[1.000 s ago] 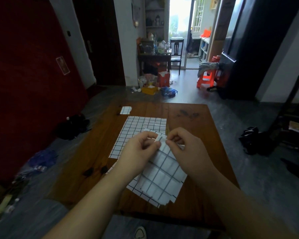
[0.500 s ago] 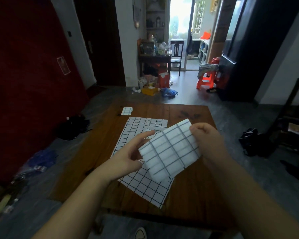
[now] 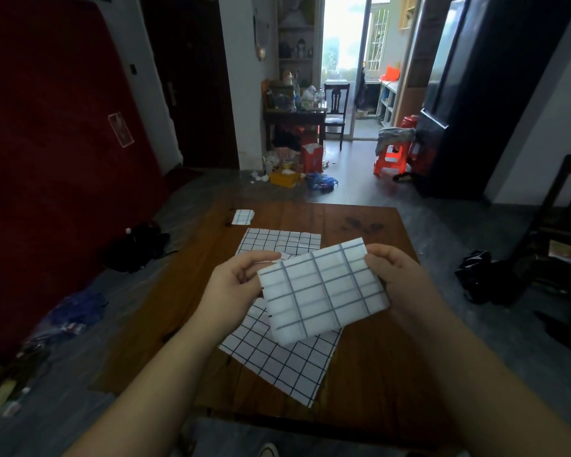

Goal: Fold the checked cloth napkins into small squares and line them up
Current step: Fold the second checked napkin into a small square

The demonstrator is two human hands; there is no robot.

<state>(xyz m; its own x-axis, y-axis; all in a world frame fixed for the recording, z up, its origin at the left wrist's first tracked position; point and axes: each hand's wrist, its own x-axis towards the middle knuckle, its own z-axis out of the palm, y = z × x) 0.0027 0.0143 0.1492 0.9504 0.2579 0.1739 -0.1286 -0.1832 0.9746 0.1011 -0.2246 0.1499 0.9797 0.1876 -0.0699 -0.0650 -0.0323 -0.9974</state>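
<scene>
I hold a folded white checked napkin in the air above the wooden table. My left hand pinches its left edge and my right hand pinches its right edge. Beneath it lie flat unfolded checked napkins: one near me and another behind it, partly overlapping. A small folded checked square sits at the table's far left corner.
The table's right half is bare wood with a dark stain near the far edge. A dark wooden chair stands to the right, with a black bag on the floor beside it. Clutter lies on the floor to the left.
The folded napkin has been lifted off the table and turned flat toward me. My hands have moved apart to its two side edges.
</scene>
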